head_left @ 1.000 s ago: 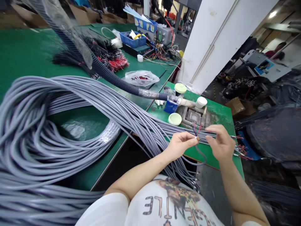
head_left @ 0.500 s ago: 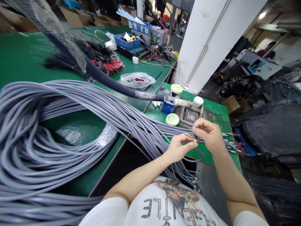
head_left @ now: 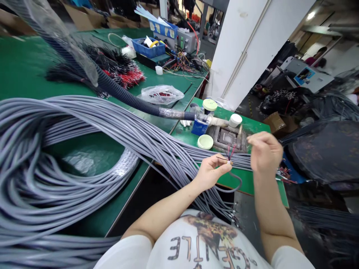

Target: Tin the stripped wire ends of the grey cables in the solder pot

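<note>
Between thumb and fingers, my left hand (head_left: 213, 171) pinches the end of a grey cable (head_left: 237, 180), whose tip is white. Thin wires (head_left: 230, 151), some red, dark and greenish, fan upward out of that end, and a dark one points left over my fingers. My right hand (head_left: 266, 153) is up to the right, apart from the wires, its fingers curled together and slightly blurred; whether anything is in them is hidden. Below and behind both hands runs a thick bundle of grey cables (head_left: 157, 140), its stripped ends (head_left: 284, 173) lying at the right.
A soldering pot (head_left: 227, 136) sits on the green board, beside a pale green lid (head_left: 205, 142), a white round container (head_left: 235, 120) and a blue box (head_left: 199, 127). A ribbed hose (head_left: 126, 95) crosses above the table. A white pillar (head_left: 241, 45) stands behind.
My right hand has left the wires and moved right and slightly up. The wires, earlier between both hands, now stand spread above my left hand, which keeps hold of the cable.
</note>
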Tool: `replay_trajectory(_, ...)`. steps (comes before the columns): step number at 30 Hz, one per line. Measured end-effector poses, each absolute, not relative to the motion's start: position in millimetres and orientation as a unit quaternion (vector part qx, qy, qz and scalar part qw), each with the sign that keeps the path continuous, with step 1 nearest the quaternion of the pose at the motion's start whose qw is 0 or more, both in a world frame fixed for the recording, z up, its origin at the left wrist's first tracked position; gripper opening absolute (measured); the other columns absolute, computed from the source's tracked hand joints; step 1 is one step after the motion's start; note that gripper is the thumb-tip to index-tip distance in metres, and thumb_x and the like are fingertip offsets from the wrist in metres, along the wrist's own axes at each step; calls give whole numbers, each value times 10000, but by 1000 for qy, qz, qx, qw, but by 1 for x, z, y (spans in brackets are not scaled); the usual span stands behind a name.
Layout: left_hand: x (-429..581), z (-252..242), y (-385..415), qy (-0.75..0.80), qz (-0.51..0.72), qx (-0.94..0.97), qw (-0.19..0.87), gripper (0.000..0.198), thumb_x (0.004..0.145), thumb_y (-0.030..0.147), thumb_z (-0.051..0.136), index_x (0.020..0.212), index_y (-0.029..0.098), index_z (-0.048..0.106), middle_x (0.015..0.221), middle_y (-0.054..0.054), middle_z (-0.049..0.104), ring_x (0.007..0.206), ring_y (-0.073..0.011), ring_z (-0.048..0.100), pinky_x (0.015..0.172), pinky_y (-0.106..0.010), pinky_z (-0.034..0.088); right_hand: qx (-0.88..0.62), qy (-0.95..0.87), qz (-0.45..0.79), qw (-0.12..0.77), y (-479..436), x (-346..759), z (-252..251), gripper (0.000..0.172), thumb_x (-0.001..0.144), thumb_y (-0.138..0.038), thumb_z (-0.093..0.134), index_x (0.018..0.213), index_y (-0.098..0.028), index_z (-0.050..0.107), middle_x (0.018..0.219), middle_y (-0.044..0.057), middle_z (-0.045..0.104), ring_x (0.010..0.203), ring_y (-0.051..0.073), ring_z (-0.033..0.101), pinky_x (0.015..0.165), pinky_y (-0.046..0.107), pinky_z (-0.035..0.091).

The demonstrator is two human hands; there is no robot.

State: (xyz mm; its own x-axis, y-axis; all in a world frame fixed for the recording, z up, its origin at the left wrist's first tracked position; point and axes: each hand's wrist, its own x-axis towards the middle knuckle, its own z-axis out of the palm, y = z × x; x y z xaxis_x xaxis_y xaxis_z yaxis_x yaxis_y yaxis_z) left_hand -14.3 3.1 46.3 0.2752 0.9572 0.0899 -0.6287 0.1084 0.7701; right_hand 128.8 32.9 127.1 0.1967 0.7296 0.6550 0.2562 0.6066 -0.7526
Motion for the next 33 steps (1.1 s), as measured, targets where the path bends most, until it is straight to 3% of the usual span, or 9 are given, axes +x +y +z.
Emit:
replay_trajectory(2, -18, 45, 5, 226, 550, 321, 737, 277, 620, 359, 822, 685, 137, 670, 710, -18, 672, 662, -113, 605, 681, -253, 473, -391, -632, 119, 658, 32, 145, 127, 134, 759, -115, 608, 661, -205, 598, 653, -12, 550, 650, 151, 540, 646, 321, 455)
replay_trajectory(4, -22, 43, 7, 225, 543, 286, 757, 290, 615, 366, 826, 692, 134, 671, 705, -20, 684, 646, -105, 607, 672, -241, 468, -396, -718, 61, 570, 26, 160, 121, 113, 772, -108, 626, 783, -217, 654, 746, 13, 613, 720, 172, 580, 690, 350, 480)
replay_trajectory(8, -27, 45, 9, 200, 517, 241, 796, 305, 626, 368, 823, 716, 120, 670, 700, -23, 679, 631, -94, 605, 651, -217, 460, -336, -875, -55, 345, 10, 172, 95, 428, 774, -95, 659, 1158, -280, 622, 1107, 78, 644, 1022, 234, 600, 864, 438, 502)
replay_trajectory(11, -26, 49, 10, 177, 505, 216, 816, 310, 632, 359, 822, 728, 114, 658, 693, -17, 659, 605, -78, 585, 623, -200, 463, -278, -909, -114, 289, 2, 169, 82, 467, 780, -114, 676, 1177, -352, 613, 1254, 53, 595, 1180, 244, 535, 959, 468, 475)
replay_trajectory(14, -24, 52, 10, 164, 497, 206, 827, 309, 654, 369, 804, 693, 125, 618, 630, 5, 609, 535, -70, 544, 541, -195, 453, -247, -924, -132, 259, -1, 164, 77, 410, 782, -153, 694, 1114, -390, 648, 1258, 15, 615, 1230, 231, 503, 1006, 466, 453)
replay_trajectory(17, -23, 52, 10, 162, 489, 217, 829, 318, 681, 412, 775, 743, 137, 628, 617, 10, 590, 522, -91, 550, 537, -235, 480, -244, -921, -120, 280, 3, 160, 74, 364, 795, -209, 693, 1106, -395, 655, 1219, 7, 656, 1206, 237, 533, 998, 481, 458)
replay_trajectory(21, -29, 47, 6, 218, 523, 280, 775, 347, 677, 376, 787, 918, 142, 701, 778, -46, 697, 681, -131, 636, 721, -283, 517, -301, -862, -70, 401, 19, 155, 73, 362, 841, -214, 628, 1170, -364, 626, 1158, 26, 692, 1100, 248, 611, 930, 486, 490)
replay_trajectory(28, -61, 33, 8, 372, 633, 461, 498, 189, 793, 333, 683, 900, 185, 732, 877, -55, 684, 809, -161, 619, 789, -297, 483, -465, -756, 50, 459, 54, 143, 76, 195, 906, -278, 522, 1013, -251, 684, 992, 62, 706, 946, 229, 644, 873, 410, 495)
replay_trajectory(33, -82, 39, 48, 449, 539, 634, 326, 192, 797, 319, 673, 936, 200, 732, 873, -56, 643, 876, -191, 570, 833, -340, 441, -455, -766, 71, 449, 61, 133, 76, 171, 901, -286, 537, 962, -238, 689, 942, 51, 707, 917, 217, 635, 865, 399, 482)
